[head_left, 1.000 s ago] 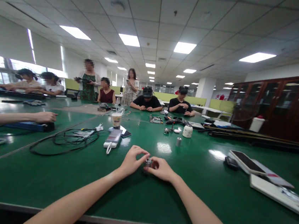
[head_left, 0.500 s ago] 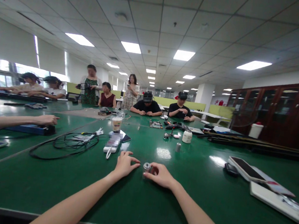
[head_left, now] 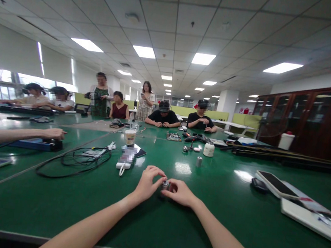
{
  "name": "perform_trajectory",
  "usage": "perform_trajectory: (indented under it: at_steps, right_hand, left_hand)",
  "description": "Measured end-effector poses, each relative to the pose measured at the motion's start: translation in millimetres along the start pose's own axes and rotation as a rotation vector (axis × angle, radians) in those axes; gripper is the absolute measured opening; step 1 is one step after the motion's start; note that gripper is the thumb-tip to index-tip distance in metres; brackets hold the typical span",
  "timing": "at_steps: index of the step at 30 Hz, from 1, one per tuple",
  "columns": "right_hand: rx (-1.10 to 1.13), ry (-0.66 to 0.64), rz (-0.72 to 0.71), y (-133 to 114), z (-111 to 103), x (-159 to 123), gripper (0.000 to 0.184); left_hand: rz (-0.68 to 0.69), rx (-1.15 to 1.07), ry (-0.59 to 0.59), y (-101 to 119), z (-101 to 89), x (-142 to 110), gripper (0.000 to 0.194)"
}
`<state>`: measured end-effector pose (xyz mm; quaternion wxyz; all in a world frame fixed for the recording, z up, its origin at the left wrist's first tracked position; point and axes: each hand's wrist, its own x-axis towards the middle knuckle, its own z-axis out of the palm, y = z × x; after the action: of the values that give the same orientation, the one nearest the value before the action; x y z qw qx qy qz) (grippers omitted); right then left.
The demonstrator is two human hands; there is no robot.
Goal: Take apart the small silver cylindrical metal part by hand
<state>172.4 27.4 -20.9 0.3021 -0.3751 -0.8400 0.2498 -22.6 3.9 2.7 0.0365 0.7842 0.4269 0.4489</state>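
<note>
A small silver cylindrical metal part (head_left: pixel 165 184) sits on the green table (head_left: pixel 149 225) in front of me. My left hand (head_left: pixel 147 183) has its fingertips pinched on the top of the part. My right hand (head_left: pixel 180 192) grips the part from the right side, fingers curled around it. Both forearms reach in from the bottom edge of the view.
A white power bank (head_left: pixel 124 159), a coil of black cable (head_left: pixel 76 158), a cup (head_left: pixel 129 136), a small grey cylinder (head_left: pixel 199 161) and a white jar (head_left: pixel 209 149) lie farther out. Phones and tablets (head_left: pixel 277 185) are on the right. Several people sit around; another person's arm (head_left: pixel 19 134) reaches in at left.
Half a second ago my left hand lay off the part, fingers apart on the table; now it has come back and pinches the part's top. My right hand has stayed on it.
</note>
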Motion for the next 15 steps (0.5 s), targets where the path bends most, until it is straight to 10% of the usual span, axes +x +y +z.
perform_trajectory:
  at_steps: [15]
  right_hand:
    - [0.049,0.001,-0.018,-4.5,-2.3,-1.8,0.029]
  left_hand:
    - [-0.007,-0.079,-0.065,5.6,-5.4,-4.6,0.020]
